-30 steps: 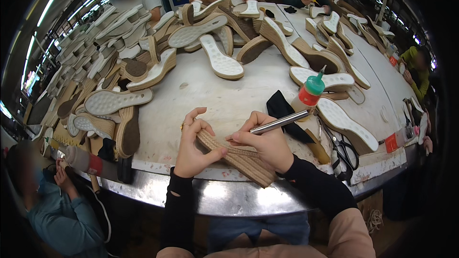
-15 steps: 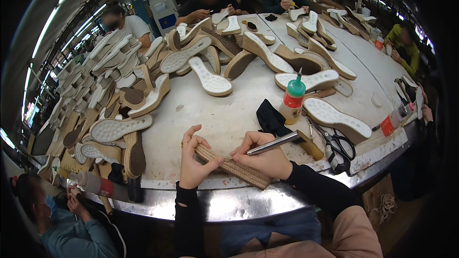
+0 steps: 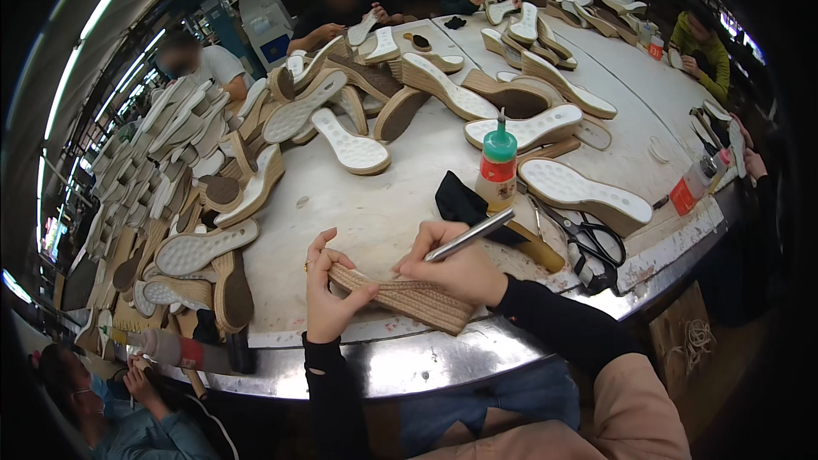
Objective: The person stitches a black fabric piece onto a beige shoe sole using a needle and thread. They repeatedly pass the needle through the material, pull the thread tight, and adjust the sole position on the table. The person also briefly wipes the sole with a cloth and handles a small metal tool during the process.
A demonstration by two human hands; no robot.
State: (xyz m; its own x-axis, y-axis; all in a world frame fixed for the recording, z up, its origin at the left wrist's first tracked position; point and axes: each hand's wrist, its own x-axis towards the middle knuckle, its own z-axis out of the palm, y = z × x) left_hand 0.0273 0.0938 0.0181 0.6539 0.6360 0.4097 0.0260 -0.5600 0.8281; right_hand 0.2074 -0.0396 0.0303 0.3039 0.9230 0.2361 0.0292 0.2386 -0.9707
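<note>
A wedge shoe sole (image 3: 417,302) with braided, rope-like sides lies tilted over the near table edge. My left hand (image 3: 334,294) is closed round its left end, thumb on the braided side and fingers behind. In my right hand (image 3: 456,262) is a silver, rod-handled tool (image 3: 470,235), its handle pointing up and right. The tool's working tip is hidden by my fingers, which rest at the sole's upper edge. Just beyond my right hand are a black cloth (image 3: 460,203) and a green-capped squeeze bottle (image 3: 498,166) of yellowish liquid.
Black-handled scissors (image 3: 598,243) and a yellowish-brown handle (image 3: 538,254) lie right of my right hand. Several white-topped wedge soles (image 3: 351,143) cover the far table, with a large heap (image 3: 175,140) at left. A metal strip (image 3: 409,366) edges the table. Co-workers sit around it.
The sole has turned so that more of its braided side faces up. My right hand has shifted slightly along its upper edge with the tool. The whole view has moved a little.
</note>
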